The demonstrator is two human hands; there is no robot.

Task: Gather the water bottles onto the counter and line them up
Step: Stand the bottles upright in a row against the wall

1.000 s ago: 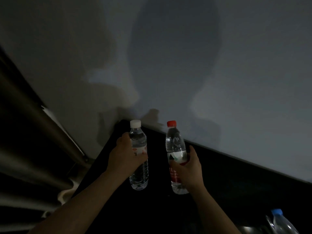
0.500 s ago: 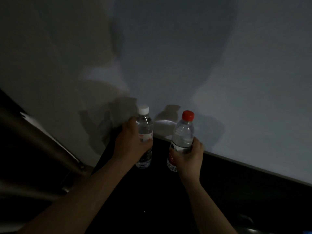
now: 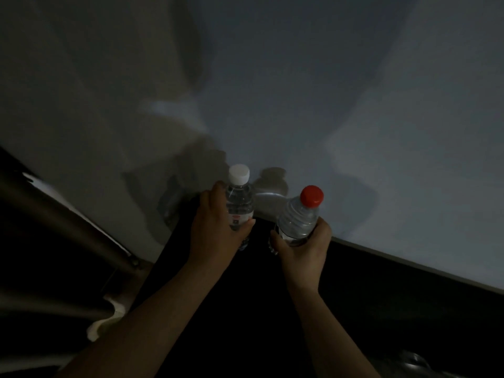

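The white-capped bottle (image 3: pixel 240 199) is gripped around its body by the left hand (image 3: pixel 215 236) and held upright at the far edge of the dark table (image 3: pixel 259 309), against the wall (image 3: pixel 354 132). At its 3 o'clock, slightly apart, the red-capped bottle (image 3: pixel 298 218) is clasped by the right hand (image 3: pixel 302 249), with its cap tilted toward 1 o'clock.

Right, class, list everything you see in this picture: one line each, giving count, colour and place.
Clear plastic water bottle with white cap: one, clear, upright, near the wall.
Clear plastic water bottle with red cap: one, clear, tilted, right of it.
Flat dark counter: one, black, under both arms.
Plain wall: one, pale grey, behind the counter.
Metal rail: one, dull brown, far left.
Hands: two; left hand grips the white-capped bottle, right hand the red-capped.
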